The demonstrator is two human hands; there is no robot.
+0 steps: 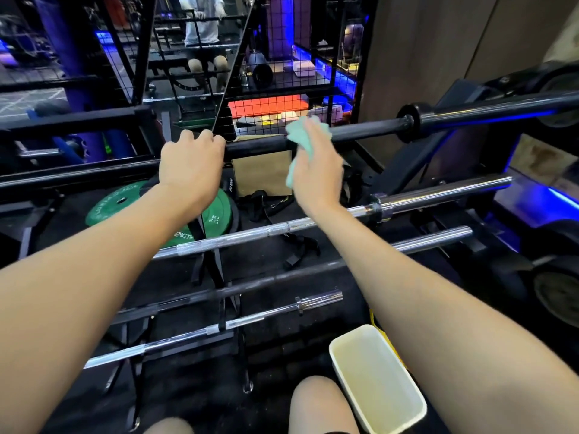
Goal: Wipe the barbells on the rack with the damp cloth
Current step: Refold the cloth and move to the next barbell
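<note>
- The left hand (191, 164) is curled over the top black barbell (360, 130), gripping it near the middle of the rack (225, 296).
- The right hand (316, 170) clutches a pale green cloth (300, 133), bunched against the same bar just right of the left hand; the two hands are apart.
- Below, three more barbells lie on the sloping black rack: a chrome barbell (407, 203), a dark-shafted one (435, 242), and a shorter chrome bar (219, 327) lowest.
- A white rectangular tub (376, 383) sits on the dark floor (194, 399) by the person's right knee, beside the rack.
- Behind the rack, green weight plates (125, 205) lie flat, near a brown box (261, 173) and black straps (266, 205).
- The room is a dim gym with blue strip lighting, black wire-mesh partitions (282, 57) and a brown wall panel (423, 57) on the right.
- A mirror (200, 42) ahead shows a person in a white top.
</note>
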